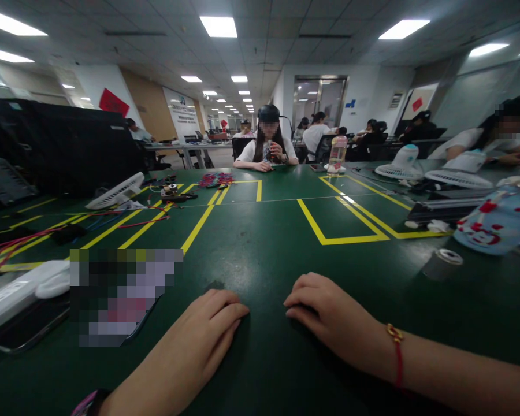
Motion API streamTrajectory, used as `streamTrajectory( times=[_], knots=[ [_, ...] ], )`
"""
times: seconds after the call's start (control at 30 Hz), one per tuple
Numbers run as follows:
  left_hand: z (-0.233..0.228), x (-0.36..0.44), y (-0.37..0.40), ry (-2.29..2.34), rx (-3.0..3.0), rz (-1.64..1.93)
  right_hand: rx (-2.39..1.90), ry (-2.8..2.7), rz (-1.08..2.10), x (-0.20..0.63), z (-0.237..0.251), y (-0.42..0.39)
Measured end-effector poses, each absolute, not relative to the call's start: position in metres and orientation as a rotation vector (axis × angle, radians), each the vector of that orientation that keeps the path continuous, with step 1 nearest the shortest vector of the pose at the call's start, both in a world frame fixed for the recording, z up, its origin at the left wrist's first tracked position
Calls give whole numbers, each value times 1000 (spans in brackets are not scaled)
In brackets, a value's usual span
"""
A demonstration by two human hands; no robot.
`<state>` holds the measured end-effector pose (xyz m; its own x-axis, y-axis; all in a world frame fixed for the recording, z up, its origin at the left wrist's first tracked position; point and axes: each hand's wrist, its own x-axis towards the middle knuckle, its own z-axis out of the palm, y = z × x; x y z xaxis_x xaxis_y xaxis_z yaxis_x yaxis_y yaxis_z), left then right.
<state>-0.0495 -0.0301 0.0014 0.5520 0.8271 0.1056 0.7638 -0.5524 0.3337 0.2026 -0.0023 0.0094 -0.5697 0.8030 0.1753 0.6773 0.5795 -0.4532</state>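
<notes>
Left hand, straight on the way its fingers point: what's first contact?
Probably the right hand, at its curled fingers, across a gap over the green table. Depth is uncertain from one view, so it might pass slightly aside.

The counter [260, 242] is smooth with a soft sheen. Lower right, a bracelet charm [394, 333] shines like polished metal on its matt cord [399, 367].

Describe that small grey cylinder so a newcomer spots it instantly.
On the green table, go from the right hand toward the light-blue bottle. The grey cylinder sits just short of it, plain and much smaller than that patterned bottle.
</notes>
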Motion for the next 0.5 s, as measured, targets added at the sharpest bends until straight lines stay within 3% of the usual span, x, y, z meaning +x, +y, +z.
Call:
streamTrajectory(
  times=[0.1,0.27,0.43,0.5],
  knots=[
    [0,-49,-29,1330,2516,397,-1366,-2274,287,254,24,8],
    [-1,-48,-27,1353,2483,442,-1890,-1943,-444,386,45,16],
    [-2,-49,-27,1353,2498,449,-2339,-1788,-141,451,39,16],
    [-2,-49,-28,1356,2505,451,-2315,-1755,-204,461,32,18]
  ],
)
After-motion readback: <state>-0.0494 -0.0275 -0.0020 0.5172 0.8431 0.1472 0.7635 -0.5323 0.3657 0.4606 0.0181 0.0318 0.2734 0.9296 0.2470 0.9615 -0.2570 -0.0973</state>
